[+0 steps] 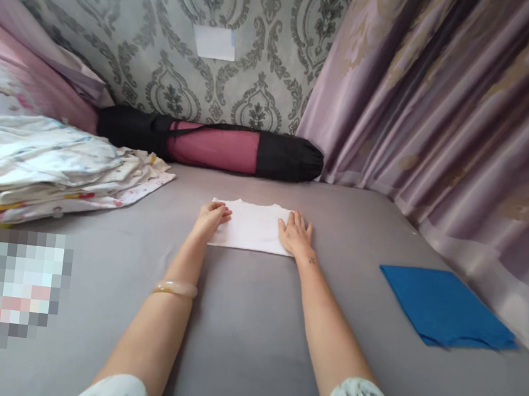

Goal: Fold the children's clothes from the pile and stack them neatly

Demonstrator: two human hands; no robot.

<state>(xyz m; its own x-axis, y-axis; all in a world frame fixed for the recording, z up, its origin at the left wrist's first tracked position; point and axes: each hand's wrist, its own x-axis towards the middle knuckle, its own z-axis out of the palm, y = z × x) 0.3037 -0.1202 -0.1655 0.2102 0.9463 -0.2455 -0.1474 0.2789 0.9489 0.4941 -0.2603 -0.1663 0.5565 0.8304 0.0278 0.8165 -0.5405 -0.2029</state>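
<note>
A folded white garment (256, 227) lies flat on the grey sheet ahead of me, with a shallow dip like a neckline in its far edge. My left hand (213, 219) is at its left edge, fingers bent together over the cloth in what looks like a pinch; the thumb is partly hidden. On the right edge, my right hand (295, 231) lies palm down with its fingers spread, pressing on the fabric. A pale bangle (175, 288) circles my left forearm.
A folded blue cloth (446, 307) lies to the right. Piled clothes (51, 160) stand at the left, with a blurred-out item (18, 289) nearer me. A black and maroon long bag (213, 147) lies along the patterned wall (261, 90). Purple curtains (426, 101) hang at the right.
</note>
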